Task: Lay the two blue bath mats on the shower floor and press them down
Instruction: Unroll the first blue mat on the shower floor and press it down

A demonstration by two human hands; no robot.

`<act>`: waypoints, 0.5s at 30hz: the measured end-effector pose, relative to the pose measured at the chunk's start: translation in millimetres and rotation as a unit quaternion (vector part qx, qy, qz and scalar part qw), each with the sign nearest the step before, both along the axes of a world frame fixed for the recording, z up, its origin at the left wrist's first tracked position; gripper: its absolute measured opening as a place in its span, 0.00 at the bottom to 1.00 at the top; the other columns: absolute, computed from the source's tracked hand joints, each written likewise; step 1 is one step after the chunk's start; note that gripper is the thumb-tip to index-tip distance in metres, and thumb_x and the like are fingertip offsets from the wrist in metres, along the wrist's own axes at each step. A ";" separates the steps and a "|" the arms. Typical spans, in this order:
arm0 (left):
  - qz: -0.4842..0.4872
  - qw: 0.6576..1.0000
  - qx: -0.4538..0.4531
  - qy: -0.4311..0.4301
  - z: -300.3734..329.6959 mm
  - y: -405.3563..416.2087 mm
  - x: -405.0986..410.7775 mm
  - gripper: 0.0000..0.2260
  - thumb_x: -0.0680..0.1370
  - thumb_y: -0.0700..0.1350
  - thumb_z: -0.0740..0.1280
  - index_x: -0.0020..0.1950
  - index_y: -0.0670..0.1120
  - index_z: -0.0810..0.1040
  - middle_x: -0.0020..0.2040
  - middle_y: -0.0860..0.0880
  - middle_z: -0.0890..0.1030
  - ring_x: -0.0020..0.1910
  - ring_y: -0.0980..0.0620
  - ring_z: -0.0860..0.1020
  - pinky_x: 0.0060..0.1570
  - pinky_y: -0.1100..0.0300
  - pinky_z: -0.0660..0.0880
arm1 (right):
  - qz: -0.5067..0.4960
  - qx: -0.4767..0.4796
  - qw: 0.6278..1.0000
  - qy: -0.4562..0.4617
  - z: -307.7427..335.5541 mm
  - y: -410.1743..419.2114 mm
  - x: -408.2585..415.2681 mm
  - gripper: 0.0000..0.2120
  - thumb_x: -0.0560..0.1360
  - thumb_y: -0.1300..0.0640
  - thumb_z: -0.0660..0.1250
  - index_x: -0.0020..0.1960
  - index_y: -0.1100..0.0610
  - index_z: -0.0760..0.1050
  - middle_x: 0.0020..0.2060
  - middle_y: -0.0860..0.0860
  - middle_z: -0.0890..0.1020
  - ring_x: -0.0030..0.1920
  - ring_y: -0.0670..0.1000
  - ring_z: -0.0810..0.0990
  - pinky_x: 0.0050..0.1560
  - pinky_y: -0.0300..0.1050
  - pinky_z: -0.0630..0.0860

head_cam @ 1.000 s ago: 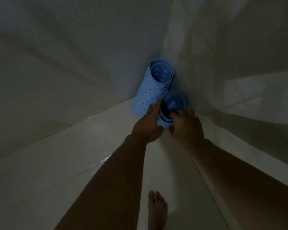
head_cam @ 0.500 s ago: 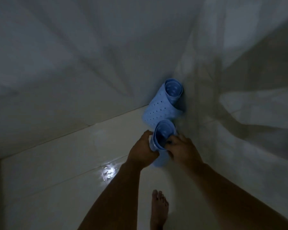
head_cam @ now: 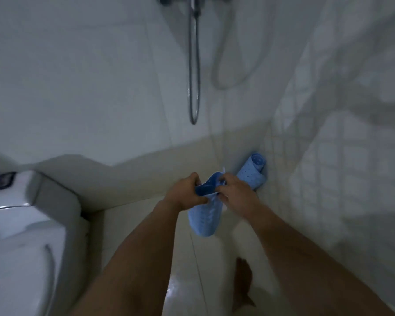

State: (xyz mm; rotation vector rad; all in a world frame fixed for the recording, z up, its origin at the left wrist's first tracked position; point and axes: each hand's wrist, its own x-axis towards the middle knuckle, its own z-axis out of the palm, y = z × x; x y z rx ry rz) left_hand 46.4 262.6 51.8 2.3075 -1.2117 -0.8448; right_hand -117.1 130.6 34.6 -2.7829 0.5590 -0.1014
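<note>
Two blue bath mats here, both rolled up: one mat is held up off the floor with its long axis hanging down toward the tiles, the other mat leans in the corner against the wall, tilted up and to the right. The left hand and right hand sit close together, each with fingers curled round the top rim of the held roll. One bare foot stands on the shower floor, with a toilet off to the left and a shower hose on the wall.

A home bathroom: tiled walls, shower hose, toilet.
</note>
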 end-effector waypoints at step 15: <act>0.116 0.948 -0.233 -0.182 214.5 138.0 34.2 0.24 0.72 0.51 0.77 0.64 0.50 0.73 0.60 0.47 0.76 0.54 0.46 0.78 0.54 0.49 0.78 | -0.067 0.053 0.994 -0.071 235.3 128.7 49.5 0.20 0.71 0.48 0.74 0.30 0.53 0.65 0.27 0.49 0.69 0.32 0.51 0.70 0.35 0.46 0.66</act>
